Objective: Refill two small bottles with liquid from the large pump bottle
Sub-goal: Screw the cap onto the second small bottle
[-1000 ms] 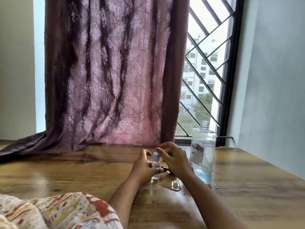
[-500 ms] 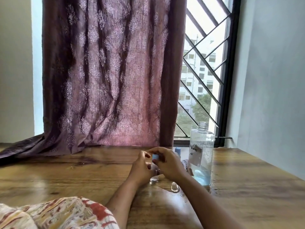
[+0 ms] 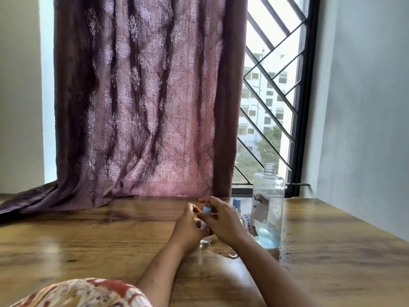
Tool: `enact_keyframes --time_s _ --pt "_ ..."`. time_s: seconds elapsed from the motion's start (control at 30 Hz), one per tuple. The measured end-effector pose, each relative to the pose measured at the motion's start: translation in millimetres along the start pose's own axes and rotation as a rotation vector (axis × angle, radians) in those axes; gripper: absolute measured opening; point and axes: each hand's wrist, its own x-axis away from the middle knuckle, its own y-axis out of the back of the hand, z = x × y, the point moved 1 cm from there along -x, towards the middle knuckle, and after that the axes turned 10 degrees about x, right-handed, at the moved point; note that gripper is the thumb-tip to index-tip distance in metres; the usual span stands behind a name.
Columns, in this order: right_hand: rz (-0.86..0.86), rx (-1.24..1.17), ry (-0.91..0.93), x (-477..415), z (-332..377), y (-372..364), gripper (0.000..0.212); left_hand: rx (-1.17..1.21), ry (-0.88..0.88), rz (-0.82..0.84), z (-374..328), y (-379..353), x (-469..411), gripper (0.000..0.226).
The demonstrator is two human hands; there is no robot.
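At the tabletop's (image 3: 110,244) middle, your right hand (image 3: 223,220) has dropped onto the blue cap (image 3: 207,210), pinching it, while your left hand (image 3: 188,227) grips the small bottle (image 3: 204,241): you're likely capping it. The second small bottle (image 3: 236,203) and open large bottle (image 3: 269,207) crowd your right; a spill (image 3: 232,254) lies beside.

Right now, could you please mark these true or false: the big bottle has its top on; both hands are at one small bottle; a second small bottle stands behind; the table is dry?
1. The big bottle has its top on. False: its threaded neck is bare.
2. Left hand and right hand are at one small bottle. True.
3. A second small bottle stands behind. True.
4. The table is dry. False: a puddle lies by the big bottle.
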Motion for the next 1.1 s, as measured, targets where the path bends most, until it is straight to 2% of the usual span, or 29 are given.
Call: enact_keyframes --time_s 0.17,0.4,0.47,0.6,0.67,0.87,1.1 --pt "0.058 0.067 0.023 0.5 1.1 2.5 0.029 -0.004 -0.017 0.003 0.6 -0.7 0.8 0.045" --pt "-0.011 0.024 0.002 -2.0 -2.2 5.0 0.021 -0.059 -0.061 0.017 -4.0 -3.0 1.9 0.042" --pt "-0.027 0.023 0.002 -2.2 -1.9 5.3 0.027 -0.124 -0.085 -0.001 -5.6 -3.9 1.8 0.046" --pt "-0.136 0.27 0.017 -4.6 -9.8 6.4 0.043 -0.142 -0.071 -0.014 -2.7 -6.4 0.1 0.05" --pt "-0.157 0.299 -0.032 -4.8 -12.7 8.3 0.046 -0.146 -0.066 -0.015 -2.6 -7.6 1.0 0.05" --pt "-0.148 0.354 -0.174 -7.6 -23.8 9.8 0.047 -0.206 -0.078 -0.059 -5.0 -7.3 1.8 0.045" --pt "0.008 0.384 -0.262 -6.9 -32.3 -2.2 0.058 -0.23 -0.052 -0.146 -2.9 -1.7 1.2 0.041"
